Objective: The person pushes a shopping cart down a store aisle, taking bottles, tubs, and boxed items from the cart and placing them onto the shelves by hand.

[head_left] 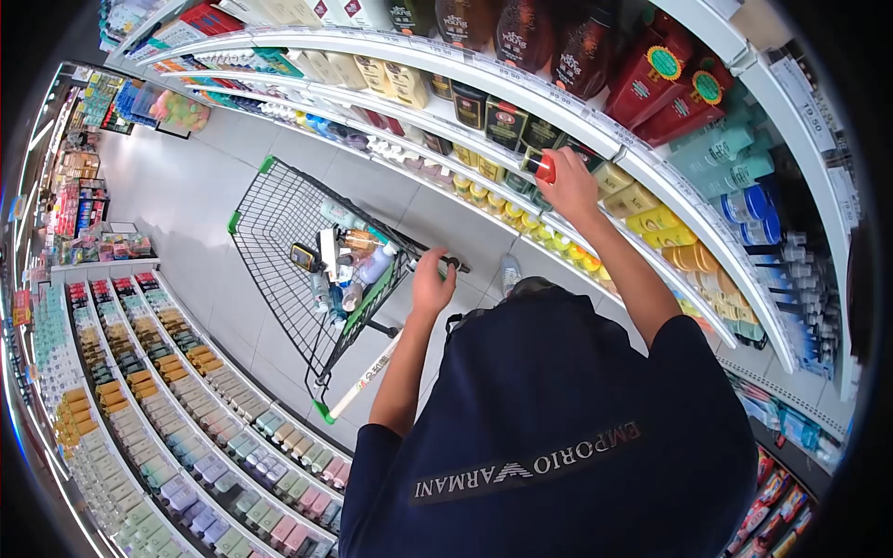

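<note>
My right hand (569,186) is closed around a small red-and-dark container (544,167), held at the edge of the middle shelf on the right. Dark boxes (505,124) stand on that shelf just beyond it. My left hand (433,281) is curled around the handle (367,375) of a shopping cart (270,237), close to the handle's black end. In the cart lie a pale bottle (376,265), a dark item with a yellow mark (303,257) and several other packages. My fingers hide part of the red-and-dark container.
Tall shelves curve along the right, with dark bottles (526,35), red bottles (651,79) and yellow tubs (530,223). Low tiered shelves (177,372) of small bottles line the left. Grey tiled floor (200,186) runs between them, and a shoe (510,272) shows below me.
</note>
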Tool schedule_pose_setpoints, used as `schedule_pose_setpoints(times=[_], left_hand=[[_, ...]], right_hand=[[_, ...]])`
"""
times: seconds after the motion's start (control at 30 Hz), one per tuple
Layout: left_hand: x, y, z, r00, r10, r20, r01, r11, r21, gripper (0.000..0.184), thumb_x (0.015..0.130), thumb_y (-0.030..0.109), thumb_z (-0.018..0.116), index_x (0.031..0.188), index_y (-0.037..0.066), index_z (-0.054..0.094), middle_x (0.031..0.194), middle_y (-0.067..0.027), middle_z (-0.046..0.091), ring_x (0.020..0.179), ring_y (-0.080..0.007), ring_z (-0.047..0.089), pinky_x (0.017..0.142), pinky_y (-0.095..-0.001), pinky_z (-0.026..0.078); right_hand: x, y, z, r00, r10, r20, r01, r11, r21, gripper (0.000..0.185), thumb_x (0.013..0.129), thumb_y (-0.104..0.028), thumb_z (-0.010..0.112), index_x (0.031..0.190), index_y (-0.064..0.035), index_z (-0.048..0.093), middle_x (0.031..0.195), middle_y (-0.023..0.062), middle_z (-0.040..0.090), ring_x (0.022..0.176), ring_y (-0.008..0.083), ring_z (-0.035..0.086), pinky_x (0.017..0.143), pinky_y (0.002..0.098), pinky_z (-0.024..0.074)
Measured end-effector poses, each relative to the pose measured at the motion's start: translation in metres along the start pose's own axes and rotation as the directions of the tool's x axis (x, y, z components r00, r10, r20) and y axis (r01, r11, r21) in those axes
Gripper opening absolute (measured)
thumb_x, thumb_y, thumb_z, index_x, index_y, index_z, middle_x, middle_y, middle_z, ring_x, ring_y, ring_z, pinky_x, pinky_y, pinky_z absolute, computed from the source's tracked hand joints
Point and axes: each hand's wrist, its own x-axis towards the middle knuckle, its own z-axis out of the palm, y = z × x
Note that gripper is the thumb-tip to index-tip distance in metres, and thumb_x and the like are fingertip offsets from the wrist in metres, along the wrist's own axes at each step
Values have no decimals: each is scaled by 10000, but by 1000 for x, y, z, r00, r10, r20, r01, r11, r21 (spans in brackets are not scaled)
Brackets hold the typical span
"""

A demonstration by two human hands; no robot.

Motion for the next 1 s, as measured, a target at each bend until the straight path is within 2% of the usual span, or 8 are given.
schedule_pose_setpoints(times=[0.07, 0.2, 0.33, 0.4, 0.53, 0.73, 0.83, 1.0], left_hand=[[-10, -3, -4, 1000, 21, -13, -21, 999, 47, 278, 771, 68, 641, 1033, 7, 570, 1051, -183, 600, 996, -363, 565, 880, -422, 451], [-25, -12, -5, 989, 110, -103, -95, 985, 144, 256, 783, 70, 641, 1020, 3, 569, 1066, -165, 601, 997, -362, 563, 875, -426, 450], [-35, -14, -4, 986, 84, -144, -58, 982, 179, 254, 807, 91, 634, 1035, 2, 565, 1108, -161, 583, 1015, -362, 555, 878, -424, 450], [-37, -15, -4, 991, 35, -127, -10, 981, 193, 245, 844, 126, 621, 1043, -6, 564, 1154, -196, 562, 1067, -377, 541, 913, -432, 442], [-40, -15, 0, 995, 6, -104, 17, 975, 223, 265, 853, 138, 606, 1068, -5, 546, 1176, -193, 537, 1072, -378, 537, 905, -429, 449], [-38, -13, 0, 996, -23, -90, 45, 968, 249, 296, 875, 199, 567, 1119, 33, 543, 1215, -125, 498, 1055, -338, 547, 834, -429, 492], [-38, -9, -1, 994, -90, -63, 101, 972, 212, 276, 875, 174, 568, 1105, 26, 531, 1211, -152, 504, 1073, -363, 537, 859, -423, 474], [-39, -8, -3, 993, -88, -74, 101, 976, 193, 272, 879, 186, 566, 1106, 39, 537, 1226, -143, 502, 1060, -359, 553, 839, -430, 484]], right_hand=[[2, -2, -1, 997, 60, 58, -58, 998, -33, 473, 724, -214, 729, 1153, -108, 559, 1052, 36, 544, 1037, 244, 558, 767, 405, 513], [4, -3, -4, 998, 49, 42, -47, 997, -59, 466, 733, -220, 720, 1158, -118, 559, 1052, 34, 545, 1035, 239, 558, 774, 401, 513], [11, -2, -1, 999, 36, 28, -34, 996, -82, 466, 731, -227, 721, 1156, -118, 561, 1048, 39, 550, 1016, 240, 564, 776, 398, 514], [13, 2, 7, 1000, 9, 14, -8, 996, -91, 465, 728, -226, 722, 1151, -116, 565, 1046, 42, 553, 1008, 242, 566, 778, 398, 506], [17, 8, 14, 999, -46, 13, 48, 985, -163, 458, 718, -218, 726, 1137, -114, 576, 1035, 52, 561, 996, 245, 568, 799, 395, 473], [21, -4, 2, 998, -56, 14, 58, 983, -176, 465, 726, -223, 719, 1154, -107, 580, 1029, 59, 559, 992, 243, 562, 833, 387, 438], [23, -7, 1, 998, -44, 33, 50, 976, -212, 477, 739, -230, 711, 1178, -104, 575, 1025, 61, 553, 992, 240, 559, 828, 383, 436], [28, -4, 9, 998, -70, -4, 67, 971, -229, 474, 743, -227, 708, 1179, -98, 577, 1015, 65, 553, 978, 243, 560, 826, 385, 439]])
